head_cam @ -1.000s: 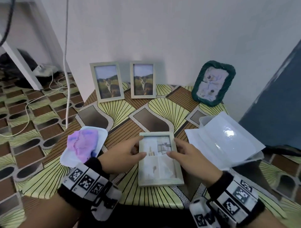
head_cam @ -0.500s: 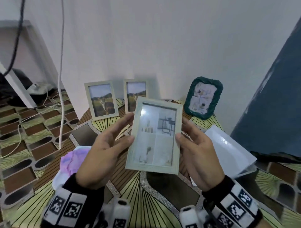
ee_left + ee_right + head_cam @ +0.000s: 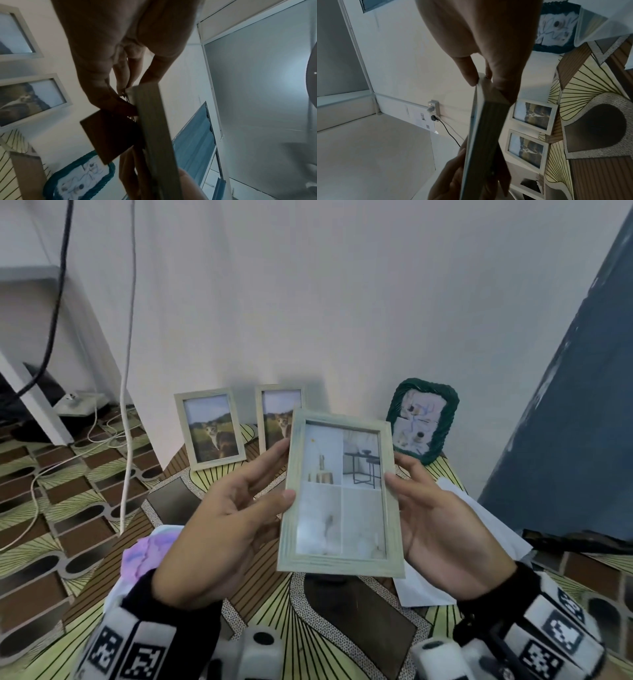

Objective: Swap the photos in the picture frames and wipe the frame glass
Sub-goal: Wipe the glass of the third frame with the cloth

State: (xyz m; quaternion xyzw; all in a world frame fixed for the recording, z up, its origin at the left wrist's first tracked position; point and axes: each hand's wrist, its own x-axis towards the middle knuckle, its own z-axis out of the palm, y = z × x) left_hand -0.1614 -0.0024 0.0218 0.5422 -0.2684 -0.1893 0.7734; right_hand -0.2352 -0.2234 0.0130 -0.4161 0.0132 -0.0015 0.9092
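Note:
A pale green wooden picture frame (image 3: pixel 339 494) with an interior-collage photo is held upright in the air above the table, glass facing me. My left hand (image 3: pixel 236 508) pinches its left edge, thumb in front and fingers behind. My right hand (image 3: pixel 435 515) grips its right edge the same way. The left wrist view shows the frame edge (image 3: pixel 154 128) and its dark back stand (image 3: pixel 109 136). In the right wrist view the frame's edge (image 3: pixel 486 135) runs between thumb and fingers. Two cat-photo frames (image 3: pixel 210 433) (image 3: pixel 275 416) and a green ornate frame (image 3: pixel 421 424) lean against the wall.
A purple-pink cloth (image 3: pixel 144 559) lies on a white tray at the left of the patterned table (image 3: pixel 342 621). An open white photo album (image 3: pixel 486 529) lies at the right. White cables (image 3: pixel 126 405) hang at the left; a blue panel (image 3: pixel 565 440) stands right.
Both hands lifted the frame off the table and raised it upright toward my face; it now stands higher and straighter than half a second ago.

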